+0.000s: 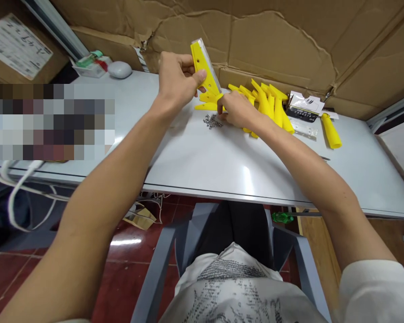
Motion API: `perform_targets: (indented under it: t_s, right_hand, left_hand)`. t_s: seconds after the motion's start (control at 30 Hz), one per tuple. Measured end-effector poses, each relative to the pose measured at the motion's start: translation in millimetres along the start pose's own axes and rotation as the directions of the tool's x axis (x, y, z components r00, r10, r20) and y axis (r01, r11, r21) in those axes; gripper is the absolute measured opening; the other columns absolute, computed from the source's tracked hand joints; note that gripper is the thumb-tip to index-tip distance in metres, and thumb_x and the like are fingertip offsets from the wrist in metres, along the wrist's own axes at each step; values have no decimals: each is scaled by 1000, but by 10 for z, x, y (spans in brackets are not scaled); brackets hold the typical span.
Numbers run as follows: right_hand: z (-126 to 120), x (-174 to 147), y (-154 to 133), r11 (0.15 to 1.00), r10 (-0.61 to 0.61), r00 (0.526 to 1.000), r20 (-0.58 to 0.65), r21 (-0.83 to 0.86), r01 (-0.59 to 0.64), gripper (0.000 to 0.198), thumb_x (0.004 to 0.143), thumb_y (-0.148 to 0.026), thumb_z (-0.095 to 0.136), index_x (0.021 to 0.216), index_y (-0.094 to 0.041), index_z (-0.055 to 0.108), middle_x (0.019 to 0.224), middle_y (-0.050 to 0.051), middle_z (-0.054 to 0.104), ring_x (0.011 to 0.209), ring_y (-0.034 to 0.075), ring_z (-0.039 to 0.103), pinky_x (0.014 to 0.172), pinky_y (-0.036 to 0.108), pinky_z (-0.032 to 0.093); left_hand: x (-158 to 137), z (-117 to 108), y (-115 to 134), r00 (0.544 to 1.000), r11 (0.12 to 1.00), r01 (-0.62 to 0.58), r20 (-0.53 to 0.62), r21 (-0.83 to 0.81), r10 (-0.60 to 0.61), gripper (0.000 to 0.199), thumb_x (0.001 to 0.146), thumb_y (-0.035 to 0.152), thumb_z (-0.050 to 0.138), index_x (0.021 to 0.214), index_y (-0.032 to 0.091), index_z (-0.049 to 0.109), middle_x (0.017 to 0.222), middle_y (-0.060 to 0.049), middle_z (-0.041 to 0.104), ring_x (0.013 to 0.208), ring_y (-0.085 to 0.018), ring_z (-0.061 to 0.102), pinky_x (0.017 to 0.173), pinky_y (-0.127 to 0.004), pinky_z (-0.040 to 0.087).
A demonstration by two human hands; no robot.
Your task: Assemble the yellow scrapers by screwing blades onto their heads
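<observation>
Left fingers raised, pinching yellow tool, right fingers curled lower, hold unclear

Red tiled floor, white table

White table with tiny screws, yellow parts, a box

- Yellow piece in my left fingers: smooth plastic; its edge strip looks metallic.
- Small parts near my right fingers: metal, shiny.
- Tabletop before me: smooth, glossy.
- Cardboard behind it: matt, creased, torn.
- Floor tiles: glossy.
- My shirt: matt, printed cloth.
- Chair beneath me: smooth plastic, low sheen.
</observation>
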State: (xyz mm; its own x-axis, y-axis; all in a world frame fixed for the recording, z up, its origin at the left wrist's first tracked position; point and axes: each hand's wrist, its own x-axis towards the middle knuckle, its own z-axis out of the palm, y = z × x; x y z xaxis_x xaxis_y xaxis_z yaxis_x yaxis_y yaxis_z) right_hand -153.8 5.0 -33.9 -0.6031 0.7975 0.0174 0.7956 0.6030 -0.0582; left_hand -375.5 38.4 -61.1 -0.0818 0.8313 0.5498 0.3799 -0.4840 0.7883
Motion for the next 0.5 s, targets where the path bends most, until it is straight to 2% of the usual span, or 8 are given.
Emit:
perform_targets:
  t_s: [0.1,0.2,0.23,0.3,0.37,0.4,0.43,0.5]
  right_hand:
    - [23,-1,10,999,-8,1000,3,47,7,27,108,-2,66,120,-13,88,143,21,86,140,40,80,119,47,59]
    - [-37,-67,46,925,48,995,-85,380,-12,19,108,-9,70,93,-20,72,114,13,83,113,29,76,108,41,58]
    - [-81,-115,63,816,104,990,-92,577,-32,26,109,-15,70,85,-23,64,102,9,77,98,25,70,98,37,57]
    - [-188,-241,94,396,194,981,16,914,-93,36,114,-26,64,79,-25,55,85,4,62,75,17,50,76,31,49]
    - [-287,-381,101,-53,214,959,185,983,-177,40,118,-31,53,79,-23,56,80,2,54,66,13,35,62,26,36]
    - [-321,-445,90,-196,213,941,261,956,-220,41,120,-31,51,81,-22,58,78,1,53,63,12,31,58,24,32]
    - [-341,-500,69,-280,227,918,324,925,-257,42,121,-33,50,82,-21,58,77,1,54,61,10,30,56,22,29]
    - [-338,-579,6,-345,267,871,412,885,-313,45,125,-40,53,85,-21,60,74,1,55,59,10,30,52,21,27]
  left_hand:
    - [45,-16,-91,1000,1000,-22,-14,-16,22,36,76,61,89,75,31,69,80,3,84,62,-18,72,50,-43,44]
    - [84,-33,-178,999,998,-45,-8,-44,44,47,79,66,98,76,30,69,70,7,77,61,-15,71,47,-40,42]
    - [94,-36,-199,999,997,-53,-9,-52,53,49,80,67,100,76,30,69,70,8,78,61,-14,70,46,-40,42]
    - [105,-37,-224,998,997,-52,-24,-50,51,49,79,70,100,77,29,72,75,9,82,60,-13,70,46,-41,42]
    - [101,-28,-224,998,999,-27,-49,-27,26,48,77,74,96,81,30,77,82,7,87,61,-15,71,47,-41,44]
    - [95,-22,-218,998,1000,-11,-58,-14,10,49,76,75,94,83,30,79,84,6,88,62,-16,72,48,-42,44]
    - [86,-14,-211,998,1000,6,-64,-3,-6,50,74,77,92,85,30,80,85,5,89,64,-17,73,49,-42,45]
    - [64,-5,-197,998,999,31,-63,11,-31,52,71,78,90,87,30,81,86,4,89,65,-19,75,50,-44,45]
